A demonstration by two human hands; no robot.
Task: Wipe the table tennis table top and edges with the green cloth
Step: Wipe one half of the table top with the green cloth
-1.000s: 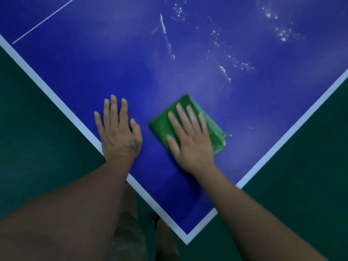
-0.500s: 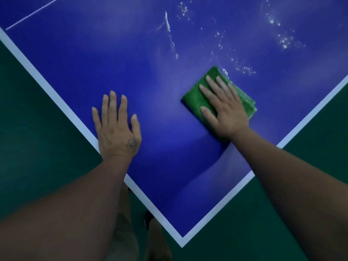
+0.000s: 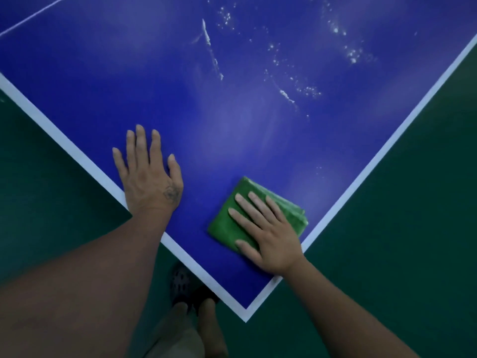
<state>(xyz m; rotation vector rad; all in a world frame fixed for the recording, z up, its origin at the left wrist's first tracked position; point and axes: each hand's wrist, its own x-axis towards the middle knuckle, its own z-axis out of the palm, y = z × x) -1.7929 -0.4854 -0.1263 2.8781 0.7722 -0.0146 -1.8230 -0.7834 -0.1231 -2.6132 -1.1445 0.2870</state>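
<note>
1. We are pressing our right hand (image 3: pixel 268 236) flat on the folded cloth (image 3: pixel 223 226), with the fingers straight and slightly spread, not gripping it.
2. The cloth is lying on the blue table (image 3: pixel 232 125) near its closest corner, just beside the white line (image 3: pixel 374 161) along the right edge.
3. We are resting our left hand (image 3: pixel 149 182) flat on the table, released and holding nothing, with its heel over the left edge.
4. White specks (image 3: pixel 307 89) are showing farther up the table, well apart from the cloth.
5. A dark shoe (image 3: pixel 180 282) is standing on the green floor (image 3: pixel 400 228) beside the corner.
</note>
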